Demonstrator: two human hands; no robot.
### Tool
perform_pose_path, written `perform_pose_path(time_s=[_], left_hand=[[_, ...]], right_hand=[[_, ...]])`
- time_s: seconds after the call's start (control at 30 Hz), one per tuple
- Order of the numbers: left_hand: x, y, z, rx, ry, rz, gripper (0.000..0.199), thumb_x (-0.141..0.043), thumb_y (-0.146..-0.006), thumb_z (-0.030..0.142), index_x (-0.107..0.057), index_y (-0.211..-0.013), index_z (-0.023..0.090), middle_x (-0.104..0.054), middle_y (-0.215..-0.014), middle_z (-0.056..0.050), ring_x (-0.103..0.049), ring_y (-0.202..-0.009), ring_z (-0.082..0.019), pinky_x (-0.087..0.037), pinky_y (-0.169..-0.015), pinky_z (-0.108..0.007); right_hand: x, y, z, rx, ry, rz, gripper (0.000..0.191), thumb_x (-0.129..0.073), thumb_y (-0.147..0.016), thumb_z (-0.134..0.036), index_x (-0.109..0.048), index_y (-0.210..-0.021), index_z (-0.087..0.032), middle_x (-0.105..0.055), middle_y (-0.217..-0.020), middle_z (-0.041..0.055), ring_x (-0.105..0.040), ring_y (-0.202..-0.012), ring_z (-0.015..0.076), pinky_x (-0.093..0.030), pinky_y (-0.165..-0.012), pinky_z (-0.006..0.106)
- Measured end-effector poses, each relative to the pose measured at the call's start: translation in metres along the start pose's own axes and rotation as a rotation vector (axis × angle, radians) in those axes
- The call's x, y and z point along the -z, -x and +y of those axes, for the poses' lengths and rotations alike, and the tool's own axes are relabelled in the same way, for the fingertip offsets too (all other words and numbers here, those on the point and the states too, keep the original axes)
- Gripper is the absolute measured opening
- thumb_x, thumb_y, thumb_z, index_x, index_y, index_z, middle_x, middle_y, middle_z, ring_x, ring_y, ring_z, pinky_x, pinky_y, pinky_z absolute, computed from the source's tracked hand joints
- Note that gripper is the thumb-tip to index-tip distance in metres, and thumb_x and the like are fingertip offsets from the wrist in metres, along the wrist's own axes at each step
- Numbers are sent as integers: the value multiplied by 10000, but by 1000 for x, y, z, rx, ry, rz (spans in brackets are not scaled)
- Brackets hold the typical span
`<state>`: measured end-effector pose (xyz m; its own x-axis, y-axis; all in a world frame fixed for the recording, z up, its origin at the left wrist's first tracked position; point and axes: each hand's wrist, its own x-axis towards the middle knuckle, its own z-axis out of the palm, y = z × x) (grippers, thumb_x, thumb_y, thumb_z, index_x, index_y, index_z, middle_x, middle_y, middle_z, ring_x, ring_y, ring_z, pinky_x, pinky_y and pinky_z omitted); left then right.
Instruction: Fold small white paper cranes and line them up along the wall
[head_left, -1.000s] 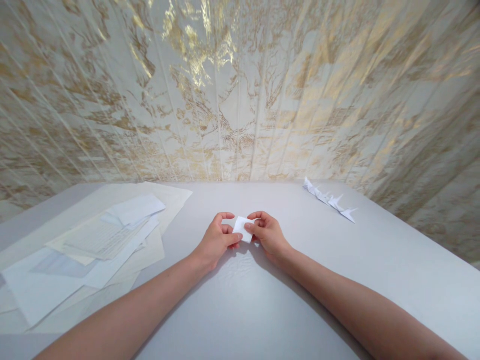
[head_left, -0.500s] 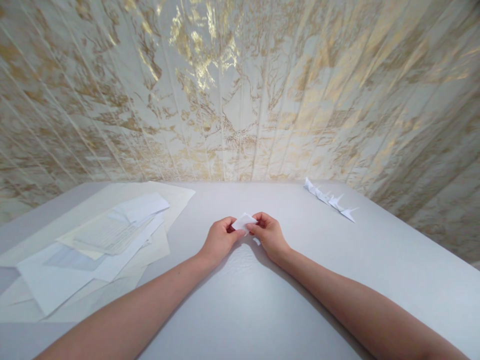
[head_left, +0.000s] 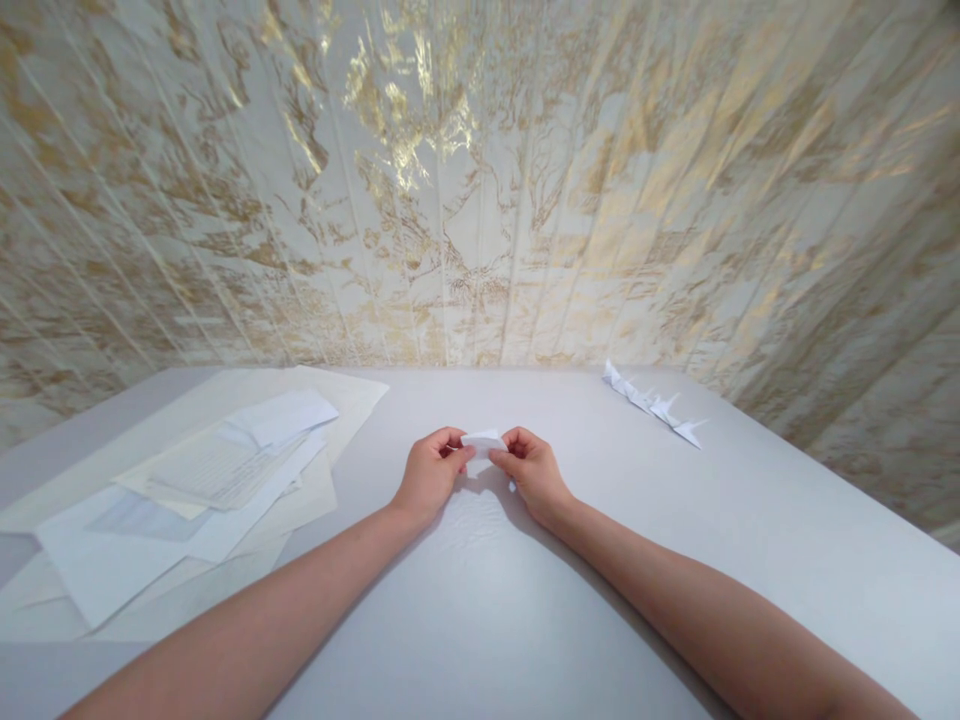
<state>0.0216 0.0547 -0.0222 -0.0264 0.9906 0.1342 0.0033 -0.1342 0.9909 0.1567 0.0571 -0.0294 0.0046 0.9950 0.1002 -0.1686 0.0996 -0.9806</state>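
Observation:
Between my two hands is a small piece of folded white paper (head_left: 482, 441), held just above the white table (head_left: 495, 600). My left hand (head_left: 435, 468) pinches its left side between thumb and fingers. On the opposite side, my right hand (head_left: 534, 470) has the paper's right end in a similar pinch. The paper looks flattened and bent, with its upper edge toward the wall. Fingertips behind it are partly hidden.
Loose sheets of paper (head_left: 112, 570), some with writing, lie overlapping on the left. Several folded white paper figures (head_left: 664, 408) with pointed tips stand in a row at the back right. A gold-patterned wall (head_left: 480, 220) rises behind the table.
The paper between my hands has gone from a diamond shape facing me to a flatter, narrower strip. Both hands have turned slightly and shifted a little left.

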Motion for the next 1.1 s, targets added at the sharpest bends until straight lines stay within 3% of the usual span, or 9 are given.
perform_pose_path(time_s=[0.1, 0.3, 0.4, 0.47, 0.6, 0.97, 1.1], left_hand=[[-2, 3, 3, 55, 103, -24, 161, -652, -606, 271, -578, -691, 156, -563, -486, 50, -496, -409, -84, -380, -410, -188], [-2, 4, 6, 39, 181, -19, 191, -686, -585, 300, -612, -680, 152, -645, -601, 12, -612, -586, -137, -511, -601, -264], [0, 2, 6, -7, 131, 0, 159, -670, -610, 297, -638, -660, 149, -656, -608, -4, -619, -620, -154, -510, -659, -290], [1, 2, 6, -34, 83, 4, 130, -655, -624, 279, -651, -649, 151, -660, -613, -11, -618, -629, -159, -500, -665, -285], [1, 3, 5, -71, 8, -33, 89, -627, -650, 232, -676, -678, 163, -670, -647, -14, -615, -640, -155, -483, -657, -262], [-3, 7, 6, -20, 108, -49, 124, -650, -637, 273, -681, -689, 166, -670, -662, -4, -614, -644, -150, -498, -672, -264], [-2, 7, 5, -23, 118, -53, 110, -655, -637, 242, -691, -702, 161, -674, -672, -8, -609, -649, -144, -495, -676, -260]], right_hand=[[0, 0, 1, -6, 11, -16, 255, -708, -525, -282, -481, -559, -172, -435, -445, -81, -335, -414, 57, -220, -425, 206], [2, -1, 3, 54, 148, -31, 211, -667, -600, -303, -496, -622, -182, -465, -522, -61, -408, -478, 85, -306, -463, 212], [6, 1, 0, 269, 248, 42, 233, -670, -610, -249, -530, -792, -206, -562, -800, 6, -527, -707, 144, -416, -581, 245], [8, 2, -3, 463, 330, 49, 243, -674, -628, -227, -537, -828, -220, -547, -973, 47, -524, -888, 184, -443, -692, 290], [9, 4, -4, 671, 461, -4, 54, -635, -714, -216, -592, -747, -216, -531, -980, 67, -506, -973, 204, -407, -854, 365], [7, 3, -6, 616, 439, -64, 86, -613, -755, -266, -699, -759, -258, -560, -994, 67, -529, -933, 202, -441, -783, 341], [7, 2, -7, 558, 415, -97, 86, -620, -753, -266, -699, -728, -245, -578, -973, 65, -526, -973, 204, -415, -837, 345]])
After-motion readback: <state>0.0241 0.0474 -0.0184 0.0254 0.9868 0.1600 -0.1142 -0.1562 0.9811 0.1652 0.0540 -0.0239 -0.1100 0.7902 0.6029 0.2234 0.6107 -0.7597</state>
